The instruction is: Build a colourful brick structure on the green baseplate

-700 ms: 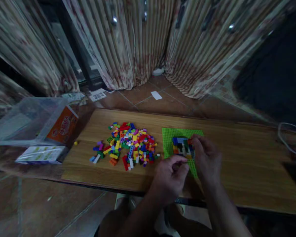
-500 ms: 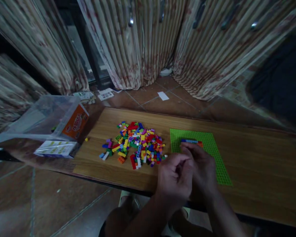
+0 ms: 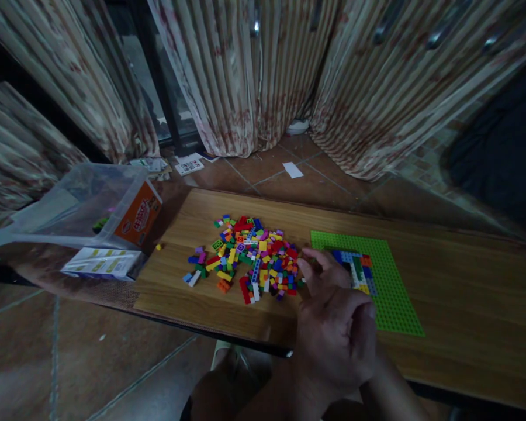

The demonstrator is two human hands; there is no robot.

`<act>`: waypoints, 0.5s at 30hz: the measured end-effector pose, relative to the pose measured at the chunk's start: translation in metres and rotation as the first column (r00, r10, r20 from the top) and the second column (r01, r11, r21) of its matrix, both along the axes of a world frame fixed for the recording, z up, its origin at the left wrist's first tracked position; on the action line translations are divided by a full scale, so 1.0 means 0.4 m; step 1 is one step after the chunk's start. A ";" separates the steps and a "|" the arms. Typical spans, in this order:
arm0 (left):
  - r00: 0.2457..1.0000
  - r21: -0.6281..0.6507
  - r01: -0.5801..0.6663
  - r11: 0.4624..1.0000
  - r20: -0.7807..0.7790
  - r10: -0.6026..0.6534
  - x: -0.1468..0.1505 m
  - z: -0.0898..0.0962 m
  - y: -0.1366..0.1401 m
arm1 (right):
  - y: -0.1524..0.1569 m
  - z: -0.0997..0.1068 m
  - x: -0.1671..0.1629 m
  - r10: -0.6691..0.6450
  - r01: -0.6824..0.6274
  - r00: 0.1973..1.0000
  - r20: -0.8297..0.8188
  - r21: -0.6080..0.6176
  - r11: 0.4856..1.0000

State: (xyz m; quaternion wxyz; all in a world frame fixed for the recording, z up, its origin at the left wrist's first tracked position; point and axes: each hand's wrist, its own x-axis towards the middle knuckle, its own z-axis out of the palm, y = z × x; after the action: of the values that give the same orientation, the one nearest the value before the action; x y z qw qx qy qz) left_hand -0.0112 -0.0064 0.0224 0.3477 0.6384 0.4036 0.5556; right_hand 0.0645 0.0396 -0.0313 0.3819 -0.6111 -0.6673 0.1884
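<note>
My right hand (image 3: 326,272) reaches across to the right edge of a heap of small coloured toy bricks (image 3: 254,257). Its fingers are parted, with nothing visible between them. Nearer to me, my left hand (image 3: 335,342) is closed, thumb against curled fingers, and overlaps the right wrist. Whatever it may hold is hidden. A green studded baseplate (image 3: 398,298) lies right of the hands. On it sits a flat group of joined bricks (image 3: 366,272) in blue, orange, white, green and yellow, partly covered by my right hand.
The wooden tabletop (image 3: 464,304) carries the bricks and baseplate. At left stand a clear plastic box (image 3: 87,199) with an orange label and a white carton (image 3: 103,263). One yellow piece (image 3: 158,247) lies apart. Striped curtains (image 3: 272,76) hang beyond the table.
My right hand has moved left from the baseplate to the heap's edge, uncovering more of the joined bricks. My left hand has shifted right and toward me, still closed. The view has shifted slightly.
</note>
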 end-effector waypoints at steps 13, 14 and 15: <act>1.000 -0.028 0.004 1.000 0.029 -0.003 -0.001 0.002 -0.004 | 0.045 0.008 -0.040 -0.034 0.034 0.998 -0.051 -0.006 0.999; 0.998 -0.029 -0.037 0.999 0.046 0.038 -0.007 0.002 -0.002 | 0.035 0.017 -0.038 -0.020 0.020 0.996 -0.088 -0.001 1.000; 0.993 -0.047 -0.091 0.995 0.076 0.094 -0.014 0.002 0.002 | 0.025 0.027 -0.035 -0.002 0.002 0.993 -0.114 0.001 1.000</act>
State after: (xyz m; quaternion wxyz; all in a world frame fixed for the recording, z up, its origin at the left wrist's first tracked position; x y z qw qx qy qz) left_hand -0.0167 -0.0056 0.0234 0.3508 0.5890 0.4307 0.5870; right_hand 0.0504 0.0494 -0.0205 0.4198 -0.6000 -0.6437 0.2223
